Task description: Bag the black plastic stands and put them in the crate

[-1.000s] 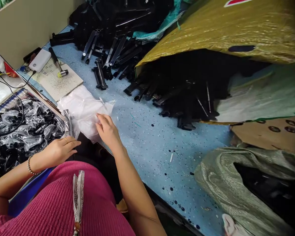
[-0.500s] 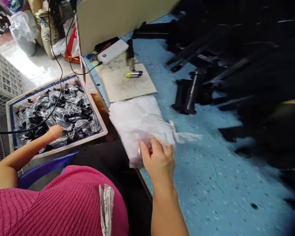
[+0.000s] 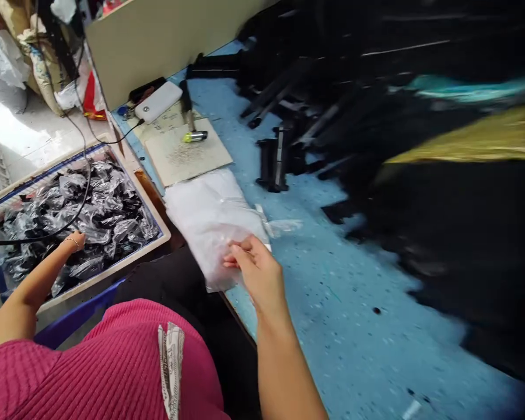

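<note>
Speckled blue table [image 3: 354,326] fills the middle and lower right, with a beige panel [image 3: 157,46] standing along its far left edge and a large heap of black parts [image 3: 441,245], blurred on its right side, spread over the upper right beneath a strip of yellow sacking [image 3: 476,137]. Near the left edge of the table, a stack of thin, whitish plastic bags [image 3: 205,204] lies just below a pale board [image 3: 201,154], which carries a small yellow-and-black cylinder [image 3: 195,136] (its exact kind is hard to make out). A black-handled tool [image 3: 186,105] lies by the cylinder, and a white device [image 3: 158,101] with a cable plugged into it rests farther left. The right hand [image 3: 248,255] is over the lower right part of the bags, thumb and fingers bent close together at the plastic; whether they pinch a layer of it cannot be told. To the left, beside and below the table, a white-rimmed basket [image 3: 168,234] holds many black pieces in clear wrapping [image 3: 109,198]. The left hand [image 3: 79,238], a beaded bracelet at its wrist, reaches in among them, its fingers mostly hidden, so its grip cannot be told.
</note>
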### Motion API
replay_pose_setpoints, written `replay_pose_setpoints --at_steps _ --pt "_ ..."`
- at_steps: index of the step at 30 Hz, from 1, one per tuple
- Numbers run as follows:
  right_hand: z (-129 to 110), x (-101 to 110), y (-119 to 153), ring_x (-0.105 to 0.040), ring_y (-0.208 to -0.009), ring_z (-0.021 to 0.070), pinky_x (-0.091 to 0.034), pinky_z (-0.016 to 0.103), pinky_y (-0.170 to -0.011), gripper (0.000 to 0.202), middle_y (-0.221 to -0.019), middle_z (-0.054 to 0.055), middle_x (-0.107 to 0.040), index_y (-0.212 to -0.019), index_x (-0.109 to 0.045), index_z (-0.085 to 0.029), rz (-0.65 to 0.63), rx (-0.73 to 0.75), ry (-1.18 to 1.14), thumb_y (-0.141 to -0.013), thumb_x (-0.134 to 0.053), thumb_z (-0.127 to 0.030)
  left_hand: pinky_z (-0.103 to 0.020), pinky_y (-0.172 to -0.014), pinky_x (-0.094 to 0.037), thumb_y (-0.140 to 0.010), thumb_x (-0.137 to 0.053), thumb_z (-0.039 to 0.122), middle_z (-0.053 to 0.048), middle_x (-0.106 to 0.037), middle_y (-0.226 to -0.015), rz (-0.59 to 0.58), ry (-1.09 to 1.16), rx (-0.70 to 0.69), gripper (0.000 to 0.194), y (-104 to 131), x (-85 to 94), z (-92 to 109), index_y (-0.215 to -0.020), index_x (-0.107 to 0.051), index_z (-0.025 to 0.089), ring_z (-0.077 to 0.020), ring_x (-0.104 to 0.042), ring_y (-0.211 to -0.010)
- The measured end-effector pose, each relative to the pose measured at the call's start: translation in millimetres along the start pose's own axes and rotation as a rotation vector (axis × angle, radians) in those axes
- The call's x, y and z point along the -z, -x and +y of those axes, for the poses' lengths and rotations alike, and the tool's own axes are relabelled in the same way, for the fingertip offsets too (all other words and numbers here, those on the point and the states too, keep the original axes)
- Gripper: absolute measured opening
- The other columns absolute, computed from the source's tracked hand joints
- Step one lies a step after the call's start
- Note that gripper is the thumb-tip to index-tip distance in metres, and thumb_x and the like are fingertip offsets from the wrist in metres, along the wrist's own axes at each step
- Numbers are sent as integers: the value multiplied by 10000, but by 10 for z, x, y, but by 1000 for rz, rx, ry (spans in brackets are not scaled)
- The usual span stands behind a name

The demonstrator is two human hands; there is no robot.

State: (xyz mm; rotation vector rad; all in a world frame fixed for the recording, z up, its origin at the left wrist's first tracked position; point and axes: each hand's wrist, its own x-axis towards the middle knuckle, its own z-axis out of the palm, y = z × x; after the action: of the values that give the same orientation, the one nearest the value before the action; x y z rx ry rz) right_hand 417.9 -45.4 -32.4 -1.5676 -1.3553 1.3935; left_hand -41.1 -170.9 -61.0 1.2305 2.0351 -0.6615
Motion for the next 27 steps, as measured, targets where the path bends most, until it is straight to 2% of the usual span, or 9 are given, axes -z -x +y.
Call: replay_pose_setpoints --at_steps 3,5,9,11,13,16,21,24,27 --pt "-122 -47 -7 -673 -704 149 -600 315 -628 597 -1108 90 -737 -1292 -588 -203 -16 -82 -268 -806 -750 -511 -340 -878 -545 -963 -642 307 -100 -741 -991 44 -2 -158 201 31 357 467 -1028 -727 137 -237 -705 -954" --pt "-186 -107 -26 -659 -700 141 -593 309 -625 599 -1149 94 -737 -1362 -569 -212 -38 -43 -267 -834 -728 -447 -305 -886 -527 -1018 -533 345 -69 -745 -999 192 93 -381 255 130 597 921 -1072 -727 190 -209 -701 -950" --pt "-273 -212 -55 -663 -871 204 -600 402 -826 428 -1234 116 -678 -1341 -652 -235 -21 300 191 -920 -606 -291 -353 -963 -526 -1013 -511 279 -103 -699 -1100 650 360 -939 242 357 898 1943 -1085 -721 185 -217 -662 -1041" --pt "-289 -213 -39 -632 -1044 258 -545 443 -981 391 -1239 129 -639 -1311 -696 -238 4 478 503 -950 -549 -216 -431 -992 -519 -961 -609 260 -139 -671 -1105 758 313 -965 162 399 943 2336 -997 -720 148 -263 -633 -1066" --pt "-284 -180 1 -586 -1096 289 -511 457 -1010 406 -1206 143 -613 -1343 -691 -227 35 558 739 -981 -509 -197 -493 -971 -518 -889 -713 267 -155 -655 -1094 773 228 -892 129 395 953 2567 -874 -701 140 -302 -606 -1049" --pt "-259 -135 69 -531 -1019 303 -504 456 -916 439 -1130 153 -596 -1431 -633 -223 83 562 928 -1014 -504 -259 -471 -910 -525 -831 -762 245 -127 -656 -1033 677 255 -878 172 373 977 2643 -739 -643 161 -284 -592 -985" --pt "-254 -199 110 -456 -986 316 -455 483 -897 498 -1036 137 -577 -1489 -576 -296 94 577 1000 -1012 -536 -433 -324 -772 -490 -841 -703 218 -40 -634 -846 508 517 -966 145 412 1088 2535 -747 -600 177 -181 -586 -805" --pt "-230 -225 129 -458 -1006 328 -451 516 -928 533 -1017 143 -578 -1500 -559 -243 151 555 998 -1016 -513 -461 -290 -691 -453 -845 -686 282 -17 -624 -789 395 615 -939 159 424 1121 2516 -759 -604 177 -149 -560 -713" --pt "-165 -213 170 -470 -1131 374 -423 608 -1029 550 -1168 196 -600 -1489 -551 -163 256 540 964 -1011 -523 -434 -293 -701 -461 -845 -679 343 -31 -649 -829 289 678 -933 196 387 1137 2517 -767 -628 170 -152 -580 -744"
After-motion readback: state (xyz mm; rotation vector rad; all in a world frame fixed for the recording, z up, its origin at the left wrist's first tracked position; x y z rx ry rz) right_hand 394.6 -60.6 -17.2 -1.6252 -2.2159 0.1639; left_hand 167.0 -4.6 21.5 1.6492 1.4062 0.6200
